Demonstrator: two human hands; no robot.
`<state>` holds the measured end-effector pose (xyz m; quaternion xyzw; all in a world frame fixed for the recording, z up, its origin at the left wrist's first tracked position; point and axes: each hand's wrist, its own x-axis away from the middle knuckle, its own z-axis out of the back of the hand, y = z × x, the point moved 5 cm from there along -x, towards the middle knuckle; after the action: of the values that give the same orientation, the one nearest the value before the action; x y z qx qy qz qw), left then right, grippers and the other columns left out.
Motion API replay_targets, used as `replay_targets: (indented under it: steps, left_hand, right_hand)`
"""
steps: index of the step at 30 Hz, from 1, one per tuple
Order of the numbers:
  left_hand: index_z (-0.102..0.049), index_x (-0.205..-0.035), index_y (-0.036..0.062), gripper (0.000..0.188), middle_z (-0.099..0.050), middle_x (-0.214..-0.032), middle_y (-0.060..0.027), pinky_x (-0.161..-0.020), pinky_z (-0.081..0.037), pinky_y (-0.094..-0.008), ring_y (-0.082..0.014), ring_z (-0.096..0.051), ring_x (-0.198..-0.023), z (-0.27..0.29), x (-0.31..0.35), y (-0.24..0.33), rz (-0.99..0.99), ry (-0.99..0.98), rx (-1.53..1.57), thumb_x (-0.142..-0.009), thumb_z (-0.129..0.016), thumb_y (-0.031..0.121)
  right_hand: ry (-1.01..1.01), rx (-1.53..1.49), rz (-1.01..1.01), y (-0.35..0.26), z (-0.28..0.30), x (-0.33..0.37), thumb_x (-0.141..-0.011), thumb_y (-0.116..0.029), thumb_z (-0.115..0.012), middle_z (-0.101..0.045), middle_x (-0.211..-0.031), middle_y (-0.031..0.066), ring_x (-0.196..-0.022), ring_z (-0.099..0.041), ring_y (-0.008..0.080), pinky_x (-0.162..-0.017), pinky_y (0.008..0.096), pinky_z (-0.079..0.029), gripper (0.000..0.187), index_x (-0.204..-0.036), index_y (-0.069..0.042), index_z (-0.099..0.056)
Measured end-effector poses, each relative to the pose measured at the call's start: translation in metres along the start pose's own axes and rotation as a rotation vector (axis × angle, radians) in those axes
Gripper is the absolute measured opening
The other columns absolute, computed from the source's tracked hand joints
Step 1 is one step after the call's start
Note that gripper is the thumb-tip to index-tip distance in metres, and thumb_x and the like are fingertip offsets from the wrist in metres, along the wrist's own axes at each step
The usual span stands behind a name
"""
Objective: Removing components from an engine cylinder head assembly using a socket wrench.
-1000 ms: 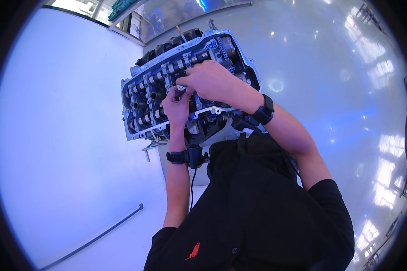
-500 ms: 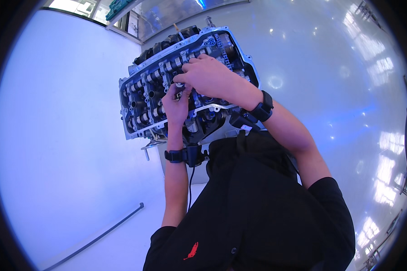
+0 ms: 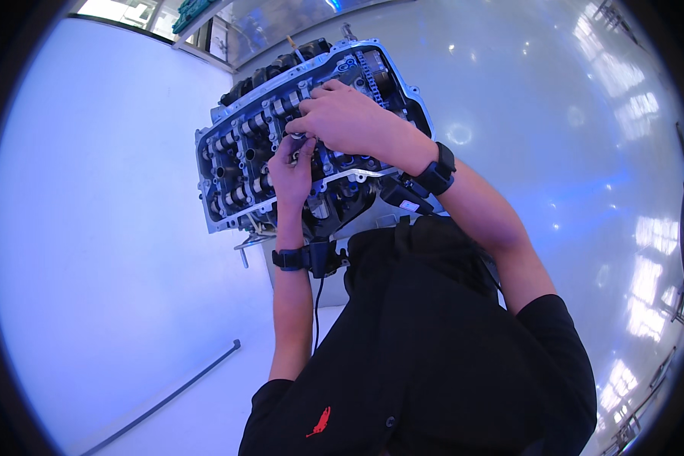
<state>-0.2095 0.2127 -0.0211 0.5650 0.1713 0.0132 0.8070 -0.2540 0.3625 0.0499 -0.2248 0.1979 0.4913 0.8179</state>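
Note:
An engine cylinder head [image 3: 205, 178] stands in front of me with its top uncovered, showing camshafts [image 3: 260, 120] and a timing chain [image 3: 370, 76] at its right end. Over its middle, my left hand [image 3: 292, 176] is closed, thumb and fingers pinched around a small shiny metal part [image 3: 298, 136] that is mostly hidden. From the right, my right hand [image 3: 347, 120] reaches across with bent fingers. Its thumb and forefinger are closed at the top of that same metal part, the other fingers curling above the camshafts. What the part is cannot be made out.
Black wrist straps with small devices [image 3: 327, 258] sit on both forearms, a cable hanging from the left one. A metal crank handle [image 3: 243, 254] sticks out below the engine's left corner. Behind stands a metal-framed shelf [image 3: 213, 38]. A grey bar [image 3: 167, 397] runs along the floor at lower left.
The engine and both hands appear slightly farther up and left in the picture. Both hands stay together at the small metal part, with the right fingers shifted only a little.

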Motion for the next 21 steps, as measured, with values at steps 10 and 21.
replay_targets:
  steps: [10,21]
  left_hand:
    - [-0.067,-0.104,-0.0053,0.019,-0.073,-0.091,-0.0075,-0.071,-0.046,-0.0229,-0.0045,-0.058,-0.081,0.001,0.004,0.002,0.035,0.049,-0.043,-0.093,-0.070,0.010]
    - [-0.067,-0.107,-0.0046,0.018,-0.073,-0.091,-0.0062,-0.070,-0.046,-0.0235,-0.0054,-0.058,-0.080,0.001,0.003,-0.006,0.046,0.032,-0.014,-0.095,-0.068,0.009]
  right_hand:
    - [-0.337,-0.096,-0.235,-0.003,-0.004,-0.002,-0.079,-0.008,-0.070,-0.069,-0.092,0.0036,-0.096,-0.066,0.0246,-0.087,0.0402,-0.051,0.035,-0.113,-0.017,-0.070]
    - [-0.351,-0.103,-0.258,-0.008,0.003,-0.006,-0.081,-0.011,-0.069,-0.069,-0.092,0.0041,-0.094,-0.066,0.0234,-0.083,0.0387,-0.051,0.030,-0.111,-0.016,-0.070]
